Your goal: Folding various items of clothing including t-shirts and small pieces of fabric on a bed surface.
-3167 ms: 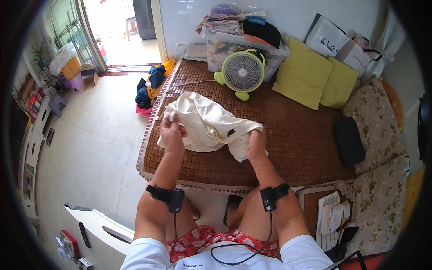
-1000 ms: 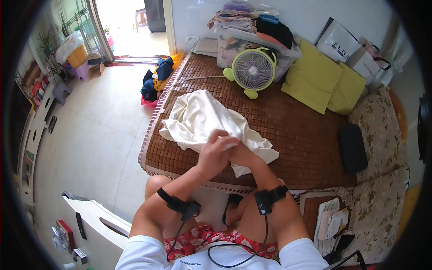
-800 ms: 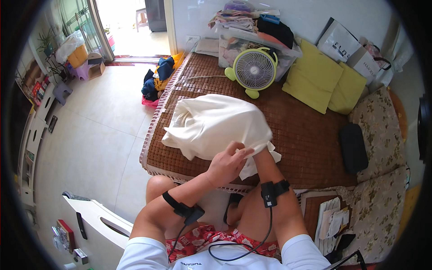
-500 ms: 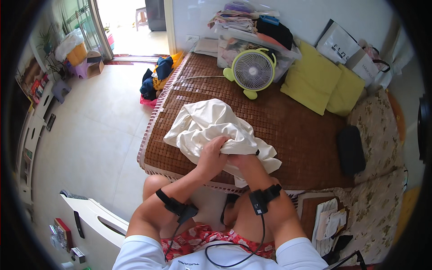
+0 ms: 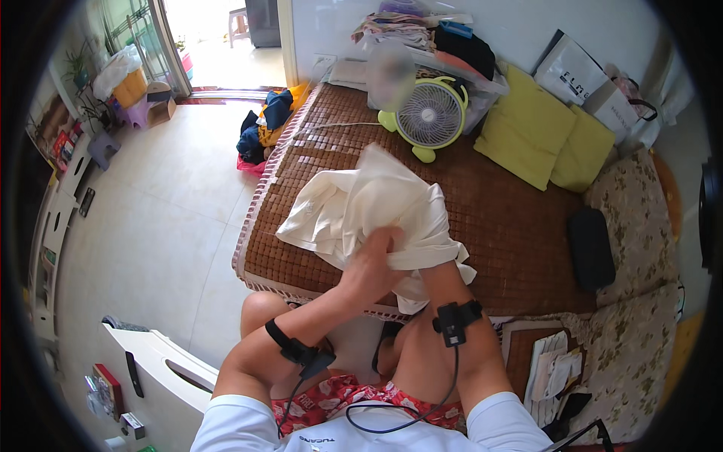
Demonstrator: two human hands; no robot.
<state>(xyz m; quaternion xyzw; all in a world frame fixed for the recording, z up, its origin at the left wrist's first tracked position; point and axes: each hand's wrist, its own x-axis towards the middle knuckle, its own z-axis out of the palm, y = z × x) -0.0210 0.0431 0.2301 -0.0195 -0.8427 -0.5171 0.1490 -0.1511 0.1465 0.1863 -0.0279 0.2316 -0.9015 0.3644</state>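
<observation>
A cream-white cloth garment (image 5: 331, 207) is bunched over the near part of the brown mat. Its kind cannot be made out from the folds. My left hand (image 5: 376, 260) is curled at the opening's edge, its fingertips closed on the cloth. Inside that opening goes my right forearm (image 5: 446, 282); the cloth covers my right hand, so its fingers are hidden. The garment's upper part is lifted in a peak and slightly blurred. Black straps with small devices sit on both forearms.
A green fan (image 5: 429, 113) stands beyond the garment, before a plastic bin heaped with clothes. Yellow-green cushions (image 5: 523, 128) and a black case (image 5: 591, 248) lie to the right. Dark and yellow clothes (image 5: 263, 128) are piled at the mat's far left edge. A white chair (image 5: 169, 365) is near left.
My right hand has gone deeper into the garment, which now rises in a peak away from me. My left hand has shifted slightly right along the opening.
</observation>
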